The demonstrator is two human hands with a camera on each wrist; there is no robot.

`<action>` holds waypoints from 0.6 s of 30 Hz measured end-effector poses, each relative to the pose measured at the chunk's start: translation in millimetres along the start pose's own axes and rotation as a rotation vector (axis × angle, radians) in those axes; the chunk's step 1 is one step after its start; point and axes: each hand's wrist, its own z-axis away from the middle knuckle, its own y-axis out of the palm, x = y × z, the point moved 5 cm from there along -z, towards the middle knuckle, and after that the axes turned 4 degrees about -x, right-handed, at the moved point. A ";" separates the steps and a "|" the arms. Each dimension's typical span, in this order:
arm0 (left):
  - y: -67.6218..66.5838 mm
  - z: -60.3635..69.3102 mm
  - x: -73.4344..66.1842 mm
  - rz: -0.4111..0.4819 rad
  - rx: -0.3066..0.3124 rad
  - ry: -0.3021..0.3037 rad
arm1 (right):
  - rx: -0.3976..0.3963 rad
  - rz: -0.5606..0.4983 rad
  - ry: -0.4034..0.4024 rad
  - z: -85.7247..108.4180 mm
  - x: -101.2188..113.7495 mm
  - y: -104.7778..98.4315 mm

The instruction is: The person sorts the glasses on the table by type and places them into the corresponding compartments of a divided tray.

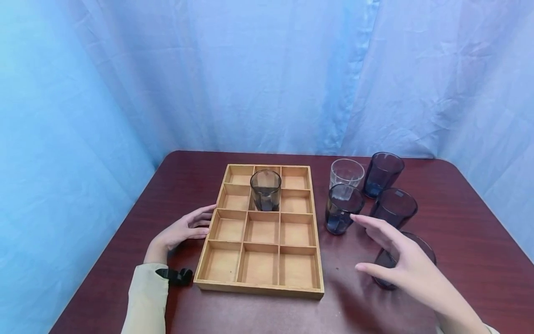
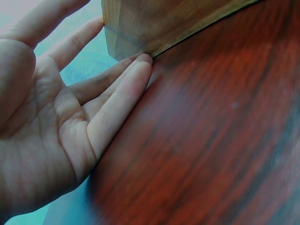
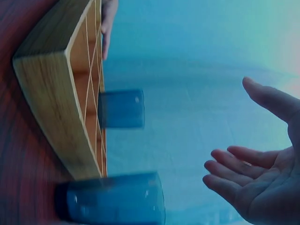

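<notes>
A wooden tray (image 1: 260,290) divided into several compartments lies on the table. In the middle compartment of its second row from the back stands a dark tinted glass (image 1: 266,190), upright. My left hand (image 1: 183,229) rests its extended fingertips against the tray's left side, which the left wrist view also shows. Over the right part of the table, my right hand (image 1: 400,260) is spread, thumb apart from the fingers, holding nothing. Below and partly behind it is a dark glass (image 1: 423,246). Another dark glass (image 1: 340,215) stands near its fingertips, right of the tray.
Farther back on the right are a clear glass (image 1: 346,169), a dark glass (image 1: 384,171) and one more dark glass (image 1: 394,206), close together. A black strap (image 1: 175,275) is on the left wrist. Blue curtains (image 1: 267,83) hang behind the table.
</notes>
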 end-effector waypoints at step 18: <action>0.5 -0.7 -0.2 -0.009 -0.009 -0.006 | -0.171 -0.322 0.047 40.6 -34.9 -45.2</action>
